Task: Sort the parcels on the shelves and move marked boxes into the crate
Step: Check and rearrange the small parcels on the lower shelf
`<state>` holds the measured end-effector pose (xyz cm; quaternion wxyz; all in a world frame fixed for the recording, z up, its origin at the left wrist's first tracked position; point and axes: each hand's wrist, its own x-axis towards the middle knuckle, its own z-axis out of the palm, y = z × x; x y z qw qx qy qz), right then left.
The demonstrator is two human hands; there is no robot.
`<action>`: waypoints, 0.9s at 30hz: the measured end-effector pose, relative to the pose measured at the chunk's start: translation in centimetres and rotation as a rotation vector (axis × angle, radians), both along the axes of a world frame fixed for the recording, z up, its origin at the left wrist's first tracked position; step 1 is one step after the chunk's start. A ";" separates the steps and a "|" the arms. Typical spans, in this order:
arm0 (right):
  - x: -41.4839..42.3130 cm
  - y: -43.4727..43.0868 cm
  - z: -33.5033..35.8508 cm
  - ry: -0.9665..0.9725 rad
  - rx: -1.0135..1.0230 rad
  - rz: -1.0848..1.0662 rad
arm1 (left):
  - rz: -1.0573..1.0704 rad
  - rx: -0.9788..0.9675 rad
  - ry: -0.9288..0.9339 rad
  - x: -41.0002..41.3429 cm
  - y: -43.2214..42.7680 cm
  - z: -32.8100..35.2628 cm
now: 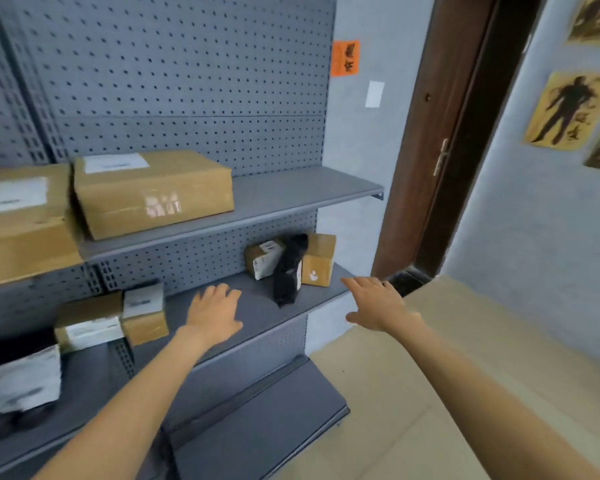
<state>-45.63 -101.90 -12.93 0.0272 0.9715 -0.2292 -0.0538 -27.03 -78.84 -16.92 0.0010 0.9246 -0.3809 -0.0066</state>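
Note:
A grey shelf unit fills the left of the view. On its middle shelf [257, 306] a black soft parcel [288, 271] leans between a small labelled box [264, 258] and a small brown box [319, 259] with a white mark. My left hand [213, 311] hovers open over the bare shelf, left of the black parcel. My right hand [378, 303] is open at the shelf's right end, just below the brown box, touching nothing. Two small labelled boxes [90, 322] [144, 311] stand further left. No crate is in view.
Two large cardboard boxes [153, 192] [21, 220] sit on the upper shelf [309, 192]. A dark parcel with a white label [25, 382] lies at lower left. A brown door [440, 133] stands to the right, and tan floor [412, 393] lies below.

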 end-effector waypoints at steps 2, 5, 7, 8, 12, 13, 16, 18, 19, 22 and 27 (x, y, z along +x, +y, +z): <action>3.6 -1.8 -1.0 0.024 0.010 0.061 | 0.070 -0.011 0.036 2.3 -0.9 -1.0; 9.1 -4.9 -2.7 0.052 0.045 0.140 | 0.160 -0.015 0.079 5.5 -3.6 -2.6; 12.5 -7.1 -3.4 0.074 0.068 0.185 | 0.207 -0.013 0.127 7.6 -6.1 -3.5; 14.0 -8.2 -3.7 0.089 0.083 0.207 | 0.229 -0.010 0.161 8.6 -7.5 -3.9; 19.6 -11.9 -4.9 0.092 0.123 0.265 | 0.304 -0.061 0.258 12.7 -12.9 -5.9; 21.1 -12.6 -5.2 0.079 0.151 0.278 | 0.315 -0.078 0.275 13.7 -14.1 -6.3; 25.1 -13.6 -5.5 0.005 0.236 0.304 | 0.349 -0.121 0.289 16.6 -16.8 -6.9; 28.3 -13.8 -5.4 -0.013 0.244 0.314 | 0.377 -0.170 0.285 18.7 -18.3 -7.4; 29.9 -13.8 -5.4 0.006 0.239 0.310 | 0.397 -0.204 0.303 19.8 -18.9 -7.8; 33.2 -14.1 -5.6 0.075 0.327 0.240 | 0.464 -0.336 0.490 22.9 -20.5 -9.7; 36.6 -16.0 -7.4 0.114 0.409 0.241 | 0.544 -0.518 0.699 26.4 -22.7 -13.0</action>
